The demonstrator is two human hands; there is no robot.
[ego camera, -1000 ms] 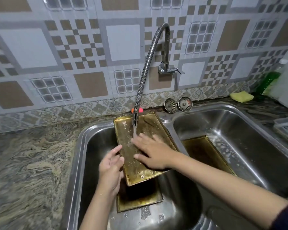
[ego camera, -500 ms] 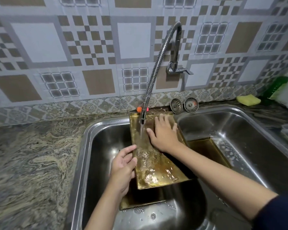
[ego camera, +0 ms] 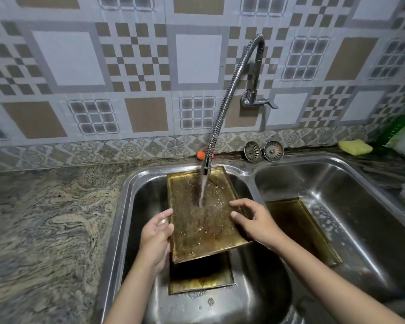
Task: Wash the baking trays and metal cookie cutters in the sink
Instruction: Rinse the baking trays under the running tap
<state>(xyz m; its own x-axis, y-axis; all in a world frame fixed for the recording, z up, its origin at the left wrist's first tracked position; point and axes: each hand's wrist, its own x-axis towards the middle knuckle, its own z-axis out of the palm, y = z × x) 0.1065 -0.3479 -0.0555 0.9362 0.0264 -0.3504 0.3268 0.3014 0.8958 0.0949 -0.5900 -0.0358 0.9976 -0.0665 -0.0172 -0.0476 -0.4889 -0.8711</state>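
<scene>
Double sink (ego camera: 126,206), left basin: a gold baking tray (ego camera: 204,220) is propped at a slant, its far end against the back rim and its near end raised over a second tray (ego camera: 201,280) lying flat on the basin floor. A third tray (ego camera: 299,228) lies in the right basin among suds. Tap (ego camera: 229,97): the flexible spout runs, and the stream strikes the upper middle of the slanted tray.

Left hand (ego camera: 156,237): holds the tray's left edge, thumb over the rim and fingers behind it. Right hand (ego camera: 253,218): half a second ago it lay flat on the tray's far end, rubbing under the stream; it has since drawn back to the right edge, fingers loosely curled and spread, and whether they touch the rim cannot be told.

Reading: rubbing has given way to rinsing, and the wetted face suggests this tray is near done. No cookie cutters are in view.
</scene>
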